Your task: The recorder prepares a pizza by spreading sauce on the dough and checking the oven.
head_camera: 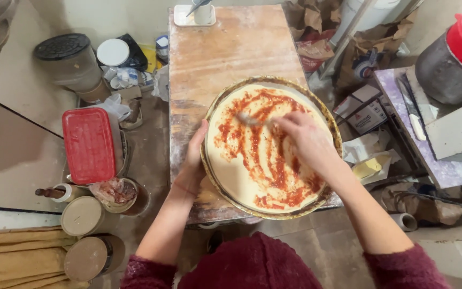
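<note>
Right hand [307, 140] grips spoon [249, 120] over sauced dough [231, 171]; left hand [194, 158] clasps pan rim [207, 176].

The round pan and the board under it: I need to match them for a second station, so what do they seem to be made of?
Round pan: probably metal, with a thin, dark, worn and stained rim. Board: looks like wood, with visible grain, unvarnished, flour-dusted, and darker at the edges.

Small pizza kitchen, cramped and well used. Flour-dusted wooden worktop [215, 53] carries round pan [212, 176] with sauced dough base [231, 171]. Lidded tubs [81, 215], red-lidded box [89, 144], big metal pot [442, 72] crowd around; paper sacks [316, 21] behind.
</note>
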